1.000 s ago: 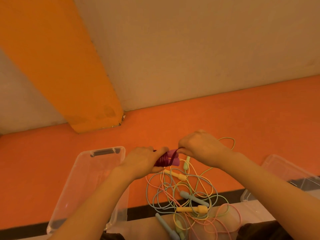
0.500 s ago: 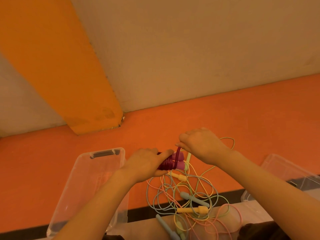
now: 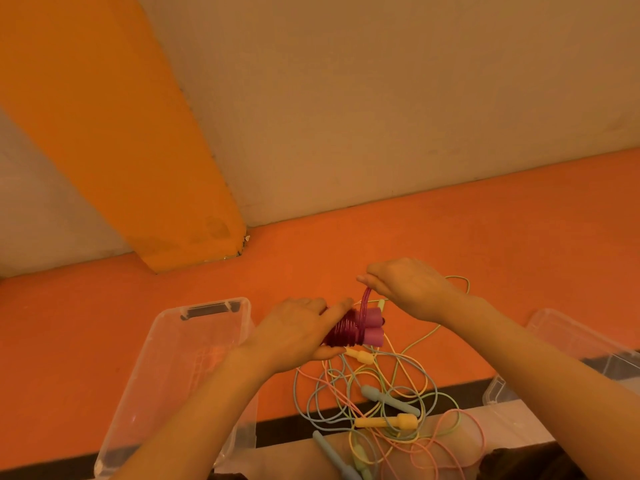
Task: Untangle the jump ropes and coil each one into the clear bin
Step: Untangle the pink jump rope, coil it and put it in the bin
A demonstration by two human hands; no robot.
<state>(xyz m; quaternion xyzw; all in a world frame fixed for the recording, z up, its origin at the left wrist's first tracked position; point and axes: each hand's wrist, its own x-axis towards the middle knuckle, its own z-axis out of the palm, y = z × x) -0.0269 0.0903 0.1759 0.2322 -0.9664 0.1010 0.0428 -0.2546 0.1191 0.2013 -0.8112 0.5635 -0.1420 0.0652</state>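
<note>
My left hand grips a purple jump rope, its cord wound tightly around the two pink-purple handles. My right hand pinches the last loop of that purple cord just above the handles. Below my hands a tangle of ropes lies on the orange floor, with blue, yellow, green and pink cords, a blue handle and a yellow handle. The clear bin stands to the left of the tangle, under my left forearm.
A second clear container sits at the right, partly behind my right forearm. An orange pillar and a beige wall rise behind the orange floor. A black strip and a pale surface run along the near edge.
My right hand has risen a little and pulled the purple cord's loop up over the handles. My left hand has kept hold of the wound bundle.
</note>
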